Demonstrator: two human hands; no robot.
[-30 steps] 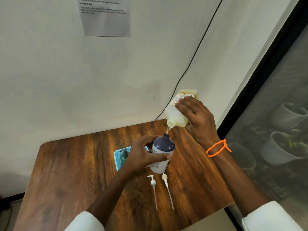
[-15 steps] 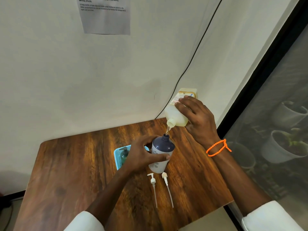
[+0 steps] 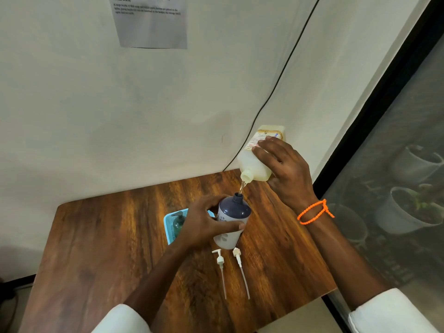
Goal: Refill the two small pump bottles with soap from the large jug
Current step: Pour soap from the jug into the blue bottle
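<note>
Now pouring soap from jug (image 3: 254, 162) into the first bottle (image 3: 231, 221).
Right fingers (image 3: 266, 150) wrap the jug, left fingers (image 3: 230, 227) clasp the bottle (next: level off before overflow).

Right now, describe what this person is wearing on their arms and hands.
Both forearms are bare, with white sleeves ending partway up: the left sleeve and the right sleeve. The right wrist carries an orange beaded cord bracelet, looped twice with a knot. The left hand and right hand wear no gloves; no rings show.

A printed sheet (image 3: 151, 22) and black cable (image 3: 283, 75) hang on the wall (image 3: 84, 104).
</note>
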